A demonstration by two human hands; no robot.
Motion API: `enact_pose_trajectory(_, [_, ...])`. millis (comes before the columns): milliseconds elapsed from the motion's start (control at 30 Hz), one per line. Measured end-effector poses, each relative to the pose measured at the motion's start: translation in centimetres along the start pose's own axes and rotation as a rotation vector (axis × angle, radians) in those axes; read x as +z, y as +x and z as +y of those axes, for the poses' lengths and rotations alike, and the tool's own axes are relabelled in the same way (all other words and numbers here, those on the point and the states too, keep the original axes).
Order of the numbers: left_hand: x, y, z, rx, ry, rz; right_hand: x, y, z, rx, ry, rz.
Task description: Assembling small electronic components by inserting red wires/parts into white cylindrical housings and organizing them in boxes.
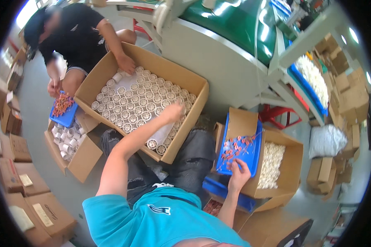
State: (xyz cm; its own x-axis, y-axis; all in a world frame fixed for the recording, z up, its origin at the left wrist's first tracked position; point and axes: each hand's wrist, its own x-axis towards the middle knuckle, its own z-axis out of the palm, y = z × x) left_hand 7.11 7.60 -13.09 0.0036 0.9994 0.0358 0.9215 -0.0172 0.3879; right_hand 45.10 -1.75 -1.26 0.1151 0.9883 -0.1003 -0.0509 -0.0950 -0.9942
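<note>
My left hand (173,113) reaches over the right part of a large cardboard box (185,78). Beneath it stand rows of round white plastic parts (132,118) with openwork centres. Its fingers are blurred, so I cannot see whether anything is in them. At the near edge of a blue tray (252,158), my right hand (239,175) has its fingertips pinched together; what they hold is too small to make out. Small red and orange pieces with thin wire-like leads (234,147) lie scattered in that tray.
Across the box, a co-worker (80,39) has one hand inside it and another above a small blue tray (66,117) of orange-red pieces. White cups fill a carton (86,158) at left. Right stands a carton (290,164) of small white parts. A green-topped bench (231,24) stands behind.
</note>
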Motion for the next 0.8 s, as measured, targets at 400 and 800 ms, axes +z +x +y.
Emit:
enact_pose_trajectory(400, [-12.2, -15.9, 13.1, -0.163, -1.605, -0.139, 5.7, -0.8, -0.9, 0.630, 0.883, -0.641])
enact_pose_trajectory(800, [-14.9, -16.9, 13.0, 0.423, -1.087, -0.292, 7.4, -2.5, -4.7, 0.661, 0.763, -0.951])
